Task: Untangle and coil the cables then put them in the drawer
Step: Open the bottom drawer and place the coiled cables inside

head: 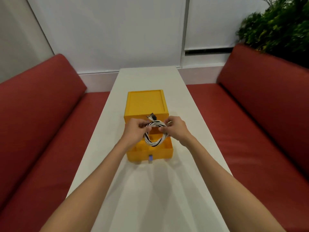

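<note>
A coil of white and black cables (154, 142) hangs in the air above the open drawer (168, 149) of a yellow drawer box (145, 102). My left hand (134, 131) grips the coil's upper left side, and my right hand (177, 130) pinches its upper right side. Two plug ends (151, 117) stick up from the top of the coil, between my hands. The drawer is pulled out toward me, with a small handle (150, 158) on its front. My hands and the coil hide part of the drawer's inside.
The box stands mid-way along a narrow white table (150, 190). Red sofas (41, 131) line both sides, the right sofa (259, 131) topped by a green plant (280, 25). A white wall panel closes the far end.
</note>
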A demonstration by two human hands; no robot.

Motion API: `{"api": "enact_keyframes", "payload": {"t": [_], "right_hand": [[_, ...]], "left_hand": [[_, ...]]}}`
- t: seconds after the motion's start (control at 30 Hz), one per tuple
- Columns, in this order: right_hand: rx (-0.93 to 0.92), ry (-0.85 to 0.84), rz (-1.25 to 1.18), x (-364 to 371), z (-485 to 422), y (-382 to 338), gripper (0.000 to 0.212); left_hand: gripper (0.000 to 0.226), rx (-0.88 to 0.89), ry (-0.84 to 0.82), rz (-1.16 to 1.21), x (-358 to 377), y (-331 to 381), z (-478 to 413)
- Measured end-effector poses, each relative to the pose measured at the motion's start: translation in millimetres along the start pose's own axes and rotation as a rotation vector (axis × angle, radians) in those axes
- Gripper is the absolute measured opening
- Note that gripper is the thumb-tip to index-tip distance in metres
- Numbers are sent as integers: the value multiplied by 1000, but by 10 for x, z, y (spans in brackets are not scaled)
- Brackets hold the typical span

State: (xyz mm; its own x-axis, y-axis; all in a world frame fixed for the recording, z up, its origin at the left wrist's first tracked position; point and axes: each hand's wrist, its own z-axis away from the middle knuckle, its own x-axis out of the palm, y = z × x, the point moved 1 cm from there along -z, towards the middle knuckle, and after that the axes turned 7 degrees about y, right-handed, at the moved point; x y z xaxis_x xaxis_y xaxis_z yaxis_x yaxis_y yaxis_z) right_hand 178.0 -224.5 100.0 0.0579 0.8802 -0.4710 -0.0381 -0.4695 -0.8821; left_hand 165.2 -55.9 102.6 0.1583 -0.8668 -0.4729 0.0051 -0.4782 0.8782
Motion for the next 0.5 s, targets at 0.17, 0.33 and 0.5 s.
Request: {"api": "enact_keyframes", "payload": {"t": [0.17, 0.33, 0.5], "right_hand": [[-21, -11, 150, 341, -225, 115, 22], [-10, -68, 331, 608, -314, 353, 20], [-1, -84, 458, 820, -413, 493, 25]], "left_hand": [[28, -90, -6, -28, 4, -333, -200], [28, -161, -92, -90, 107, -617, -276], [25, -136, -143, -259, 187, -759, -408]]}}
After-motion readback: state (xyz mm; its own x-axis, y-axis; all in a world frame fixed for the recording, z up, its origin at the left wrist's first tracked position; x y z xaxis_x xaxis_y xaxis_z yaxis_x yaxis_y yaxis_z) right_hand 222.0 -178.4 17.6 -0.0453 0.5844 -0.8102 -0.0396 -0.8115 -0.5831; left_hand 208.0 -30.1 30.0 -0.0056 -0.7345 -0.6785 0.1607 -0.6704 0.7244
